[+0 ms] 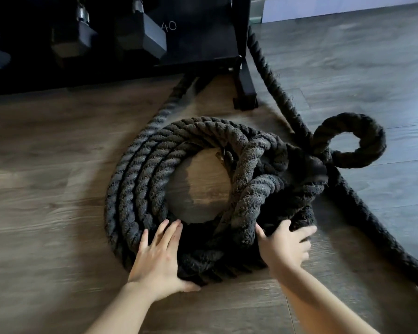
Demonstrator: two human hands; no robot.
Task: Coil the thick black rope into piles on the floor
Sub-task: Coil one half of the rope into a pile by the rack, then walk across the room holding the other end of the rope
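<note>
While fingers (169,231) of the left hand (158,259) lie straight and slightly spread on the near edge of the thick black twisted rope coil (140,169), press flat, not clawed. Right hand (285,247): fingers curled over the coil's near right strands; grip firm. Square up the pile on the wood-plank floor (46,189); seat loose upper turns inward. Right of the coil: small stray loop (350,141), then a free run of rope. Beyond the coil: black dumbbell rack (198,44); keep turns off its foot.
</note>
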